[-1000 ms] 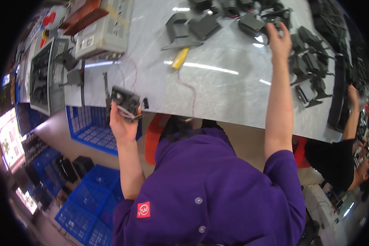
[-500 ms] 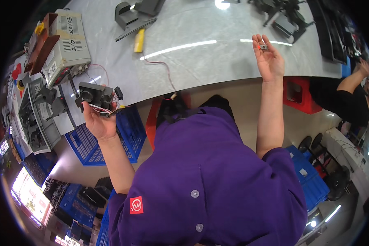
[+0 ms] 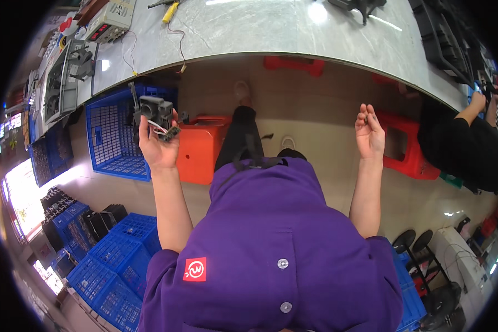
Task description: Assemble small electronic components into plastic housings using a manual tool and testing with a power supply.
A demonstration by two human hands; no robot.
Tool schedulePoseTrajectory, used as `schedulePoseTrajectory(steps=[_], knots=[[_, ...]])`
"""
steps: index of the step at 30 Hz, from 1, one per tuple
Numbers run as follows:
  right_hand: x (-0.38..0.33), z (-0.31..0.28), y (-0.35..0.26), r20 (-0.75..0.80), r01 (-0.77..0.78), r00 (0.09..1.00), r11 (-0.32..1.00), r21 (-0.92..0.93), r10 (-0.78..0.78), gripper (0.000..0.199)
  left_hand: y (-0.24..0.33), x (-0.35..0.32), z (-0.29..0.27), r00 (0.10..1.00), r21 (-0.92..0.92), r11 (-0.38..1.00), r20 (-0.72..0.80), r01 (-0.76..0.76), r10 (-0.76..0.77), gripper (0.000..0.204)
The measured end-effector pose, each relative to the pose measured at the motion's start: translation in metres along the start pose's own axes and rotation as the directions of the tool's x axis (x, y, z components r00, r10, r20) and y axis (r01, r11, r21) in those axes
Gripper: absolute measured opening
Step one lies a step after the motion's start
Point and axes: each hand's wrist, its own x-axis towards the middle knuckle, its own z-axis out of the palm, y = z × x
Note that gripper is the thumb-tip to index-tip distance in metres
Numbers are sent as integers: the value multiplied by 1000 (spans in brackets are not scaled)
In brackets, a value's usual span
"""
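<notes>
My left hand (image 3: 161, 154) holds up a dark grey plastic housing (image 3: 156, 110) at the left, fingers wrapped around its sides. White and reddish wires (image 3: 159, 129) hang out of its lower part, beside a small circuit board at its edge. Off to the right, my right hand (image 3: 369, 135) is raised palm up with its fingers bent together. A tiny dark spot shows at the fingertips, too small to name. Both hands are apart from the grey table (image 3: 249, 33) and in front of its near edge.
On the table are a power supply (image 3: 109, 21), a yellow tool (image 3: 170, 12) with a cable and a grey bin (image 3: 72, 74) of dark parts. Below stand a blue crate (image 3: 119, 141), an orange-red stool (image 3: 196, 155) and a red stool (image 3: 406, 146). Another person (image 3: 459, 133) works at the right.
The view has drawn back from the table, showing more floor. My left hand still holds the housing. My right hand has left the space over the table, its fingers now curled over the small piece.
</notes>
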Motion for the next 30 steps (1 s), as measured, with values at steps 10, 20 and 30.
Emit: schedulePoseTrajectory(steps=[10,20,30], knots=[[-71,-33,13,-398,-93,917,976,-197,7,24,-49,-72,-23,998,132,991,-52,-22,29,35],[36,-115,108,-496,-450,868,433,-781,9,23,-126,-40,-141,965,212,977,-250,-21,75,33],[337,-364,178,-384,-394,914,-60,-917,-128,17,-354,45,-278,870,4,985,-470,173,-151,27]])
